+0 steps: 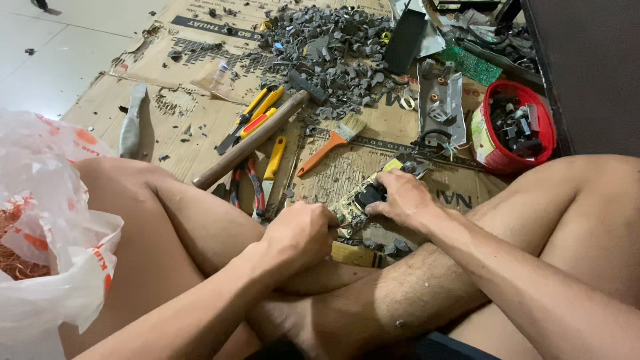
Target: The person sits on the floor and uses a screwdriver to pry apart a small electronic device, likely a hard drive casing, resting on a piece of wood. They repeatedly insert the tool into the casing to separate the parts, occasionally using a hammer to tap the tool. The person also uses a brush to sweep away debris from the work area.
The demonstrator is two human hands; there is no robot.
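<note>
One circuit board [363, 200] lay pinched under my right hand [400, 199], my left hand [299, 233] fisted at its near edge; beyond it, one hammer [257, 137], one paintbrush [332, 141], one red bowl [517, 127].

Yellowish circuit board [363, 197] with black component, flat on cardboard between crossed legs.
</note>
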